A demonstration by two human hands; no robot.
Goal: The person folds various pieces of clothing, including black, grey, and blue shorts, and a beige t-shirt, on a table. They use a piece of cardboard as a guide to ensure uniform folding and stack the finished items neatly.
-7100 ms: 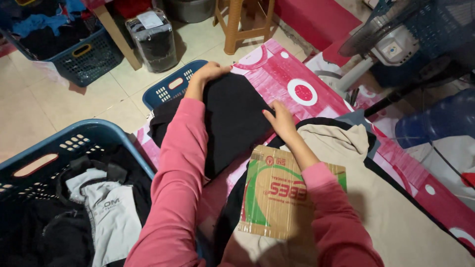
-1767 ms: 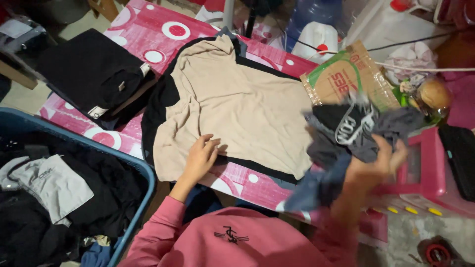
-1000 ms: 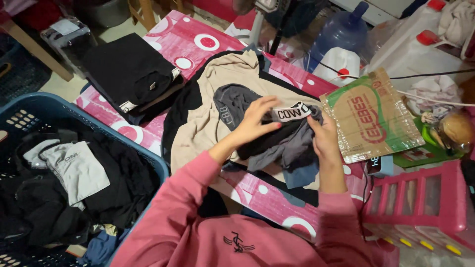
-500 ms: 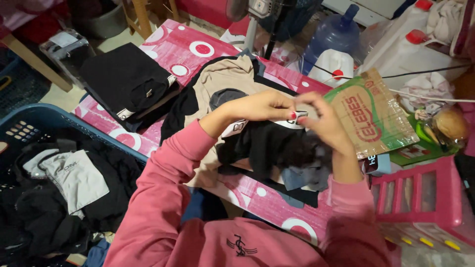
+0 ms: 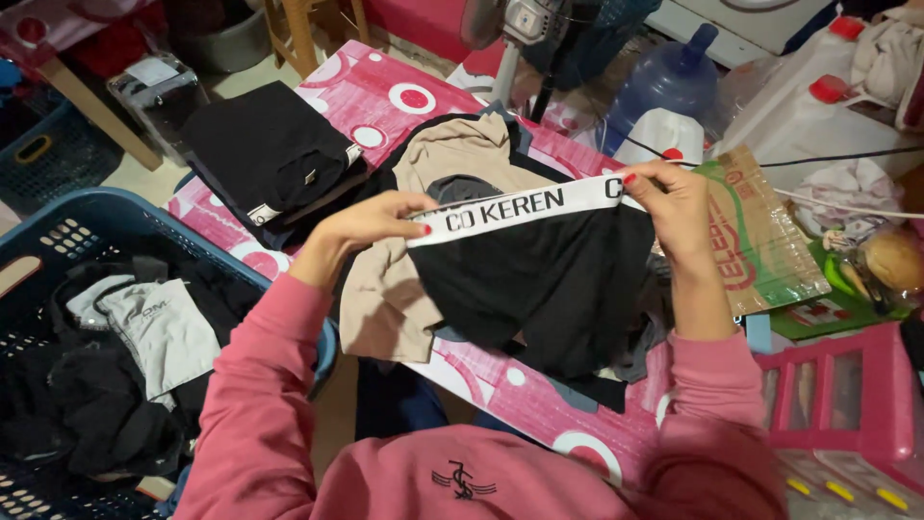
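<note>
Both hands — left hand (image 5: 371, 223), right hand (image 5: 674, 197) — are pinching the black underwear (image 5: 539, 274) taut above the beige shirt (image 5: 423, 241) — hanging legs risk dragging it askew.

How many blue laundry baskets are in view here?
2: a large blue basket of clothes at lower left, and a darker one at the upper left edge. Others may be hidden.

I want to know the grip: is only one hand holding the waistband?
No, the left hand and right hand each pinch one end of the white waistband.
</note>
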